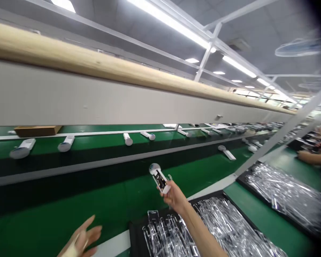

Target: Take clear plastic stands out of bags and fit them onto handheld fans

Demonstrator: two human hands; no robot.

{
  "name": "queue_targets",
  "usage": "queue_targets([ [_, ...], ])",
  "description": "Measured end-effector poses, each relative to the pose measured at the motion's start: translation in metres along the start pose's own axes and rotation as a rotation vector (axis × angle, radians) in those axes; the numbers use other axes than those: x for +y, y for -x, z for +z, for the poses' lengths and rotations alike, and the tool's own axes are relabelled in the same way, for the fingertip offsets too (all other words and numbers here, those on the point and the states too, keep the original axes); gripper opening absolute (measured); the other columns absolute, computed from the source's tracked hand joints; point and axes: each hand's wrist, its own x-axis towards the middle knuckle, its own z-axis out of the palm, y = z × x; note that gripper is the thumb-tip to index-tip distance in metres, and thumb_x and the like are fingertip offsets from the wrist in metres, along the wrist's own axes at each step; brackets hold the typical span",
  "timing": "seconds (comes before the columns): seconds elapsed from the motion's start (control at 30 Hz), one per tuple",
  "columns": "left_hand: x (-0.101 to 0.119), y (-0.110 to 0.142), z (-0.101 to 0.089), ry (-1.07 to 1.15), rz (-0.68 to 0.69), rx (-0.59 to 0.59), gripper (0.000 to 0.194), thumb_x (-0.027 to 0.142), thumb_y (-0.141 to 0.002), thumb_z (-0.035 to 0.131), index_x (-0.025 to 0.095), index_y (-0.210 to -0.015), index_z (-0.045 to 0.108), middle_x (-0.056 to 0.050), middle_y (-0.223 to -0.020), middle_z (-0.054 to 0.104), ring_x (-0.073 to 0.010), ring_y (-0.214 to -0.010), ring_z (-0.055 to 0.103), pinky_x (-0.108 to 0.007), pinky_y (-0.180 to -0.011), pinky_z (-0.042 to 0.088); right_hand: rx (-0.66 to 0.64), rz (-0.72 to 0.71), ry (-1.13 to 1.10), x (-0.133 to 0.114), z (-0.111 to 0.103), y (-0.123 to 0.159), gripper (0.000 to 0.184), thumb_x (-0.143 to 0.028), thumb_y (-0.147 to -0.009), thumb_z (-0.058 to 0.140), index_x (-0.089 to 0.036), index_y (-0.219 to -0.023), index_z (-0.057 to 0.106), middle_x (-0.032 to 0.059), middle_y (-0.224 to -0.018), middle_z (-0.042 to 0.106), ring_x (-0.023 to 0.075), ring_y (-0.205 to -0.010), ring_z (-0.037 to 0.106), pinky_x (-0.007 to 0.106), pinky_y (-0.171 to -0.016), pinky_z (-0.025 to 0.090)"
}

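Note:
My right hand [173, 197] is closed around the handle end of a white handheld device [160, 180] with a round head. Its back is uncovered, so a dark circuit board shows inside. A small clear piece [170, 177] sticks up by the fingers; whether the hand holds it too, I cannot tell. The device is held over the green conveyor belt [117, 207]. At the lower left, my left hand [82, 237] has its fingers apart and nothing in them. A pale band covers part of that hand near the thumb.
Below my right arm lies a black tray [139, 232] heaped with clear plastic parts. Another such tray [283, 200] lies farther right, near a co-worker's arm [314, 157]. Several white devices [66, 143] rest along the belts. A white shelf panel [96, 96] crosses above.

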Motion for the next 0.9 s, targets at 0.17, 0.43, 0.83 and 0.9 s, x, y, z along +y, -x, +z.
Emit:
queue_targets([
  [0.17,0.027,0.030,0.075,0.388,0.029,-0.094,0.073,0.050,-0.081,0.053,0.012,-0.138,0.029,-0.024,-0.118,0.057,-0.0351,-0.113,0.053,-0.052,-0.095,0.040,-0.687,0.131,-0.456,0.037,0.073,0.113,0.060,-0.063,-0.068,0.040,-0.011,-0.089,0.062,0.0103,-0.077,0.062,0.0100,-0.051,0.052,0.016,-0.036,0.029],
  [0.43,0.045,0.096,0.079,0.271,0.296,0.204,0.036,0.033,-0.075,0.067,0.015,-0.104,0.054,-0.007,-0.078,0.067,-0.0190,-0.068,0.066,-0.035,-0.071,0.054,-0.041,-0.562,0.225,0.039,0.126,0.197,0.069,-0.059,-0.078,0.048,-0.019,-0.134,0.036,0.0061,-0.080,0.059,0.0236,-0.067,0.060,0.034,-0.060,0.049],
  [0.83,0.048,0.150,0.078,0.145,0.441,0.120,0.057,0.044,-0.070,0.070,0.026,-0.119,0.047,-0.004,-0.096,0.064,-0.0184,-0.083,0.064,-0.026,-0.071,0.051,0.351,-0.874,0.519,0.010,0.186,0.243,0.052,-0.049,-0.090,0.032,-0.028,-0.137,0.031,0.0143,-0.105,0.051,0.0321,-0.091,0.059,0.044,-0.064,0.052],
  [0.9,0.052,0.153,0.078,0.171,0.454,0.124,0.056,0.042,-0.070,0.070,0.026,-0.119,0.048,-0.004,-0.097,0.064,-0.0180,-0.081,0.064,-0.027,-0.071,0.051,0.344,-0.871,0.508,0.017,0.190,0.246,0.055,-0.044,-0.091,0.031,-0.030,-0.143,0.018,0.0162,-0.121,0.048,0.0355,-0.104,0.054,0.049,-0.073,0.051],
])
